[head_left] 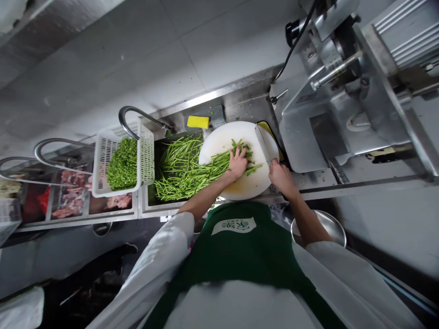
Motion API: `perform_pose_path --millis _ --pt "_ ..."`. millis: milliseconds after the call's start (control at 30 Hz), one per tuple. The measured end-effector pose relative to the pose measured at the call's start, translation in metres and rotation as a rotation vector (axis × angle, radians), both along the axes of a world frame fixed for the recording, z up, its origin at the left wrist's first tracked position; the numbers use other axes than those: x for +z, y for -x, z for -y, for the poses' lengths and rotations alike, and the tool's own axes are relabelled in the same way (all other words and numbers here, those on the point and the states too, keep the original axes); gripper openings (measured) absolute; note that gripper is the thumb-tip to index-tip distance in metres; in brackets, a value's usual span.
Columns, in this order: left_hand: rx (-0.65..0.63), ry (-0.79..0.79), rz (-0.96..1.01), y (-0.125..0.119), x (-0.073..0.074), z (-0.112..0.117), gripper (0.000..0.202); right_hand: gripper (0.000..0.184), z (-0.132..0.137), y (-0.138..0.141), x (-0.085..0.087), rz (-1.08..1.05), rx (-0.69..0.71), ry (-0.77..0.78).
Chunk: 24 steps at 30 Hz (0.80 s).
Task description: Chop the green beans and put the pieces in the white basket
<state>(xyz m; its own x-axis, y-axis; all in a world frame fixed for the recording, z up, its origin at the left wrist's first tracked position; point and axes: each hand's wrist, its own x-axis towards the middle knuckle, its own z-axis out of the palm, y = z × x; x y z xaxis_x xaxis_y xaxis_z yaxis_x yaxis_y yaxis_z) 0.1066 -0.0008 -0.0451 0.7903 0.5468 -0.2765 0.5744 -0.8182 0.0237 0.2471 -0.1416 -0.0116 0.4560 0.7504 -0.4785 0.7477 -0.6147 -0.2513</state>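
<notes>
On a round white cutting board [219, 132] lies a bunch of long, thin green stalks [219, 164], which look like garlic scapes. My left hand [238, 163] rests over the bunch with its fingers curved around it, holding it against the board. My right hand [280, 174] grips the handle of a cleaver [263, 142], its broad blade just right of the cut ends and apart from my left fingers. More stalks fill the sink basin [151, 194] to the left and run up onto the board.
A white basket [147, 157] of chopped greens [121, 167] stands left of the stalks, under a curved faucet [128, 109]. Farther left, basins hold raw meat [70, 196]. A yellow sponge [198, 122] lies behind the board. A metal slicing machine [308, 128] stands right; a steel bowl [338, 230] sits below.
</notes>
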Motion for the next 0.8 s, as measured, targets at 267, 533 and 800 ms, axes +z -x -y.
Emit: perform_pose_path --millis 267,533,800 --pt "0.029 0.083 0.000 -0.011 0.005 0.005 0.030 0.035 0.002 -0.004 -0.007 -0.028 -0.043 -0.029" --pt "0.086 0.098 0.119 -0.028 -0.001 0.009 0.028 0.036 0.000 -0.015 -0.005 -0.068 -0.044 -0.018" --pt "0.135 0.077 0.134 -0.012 -0.004 0.012 0.029 0.040 -0.031 -0.009 0.009 -0.052 -0.110 -0.143"
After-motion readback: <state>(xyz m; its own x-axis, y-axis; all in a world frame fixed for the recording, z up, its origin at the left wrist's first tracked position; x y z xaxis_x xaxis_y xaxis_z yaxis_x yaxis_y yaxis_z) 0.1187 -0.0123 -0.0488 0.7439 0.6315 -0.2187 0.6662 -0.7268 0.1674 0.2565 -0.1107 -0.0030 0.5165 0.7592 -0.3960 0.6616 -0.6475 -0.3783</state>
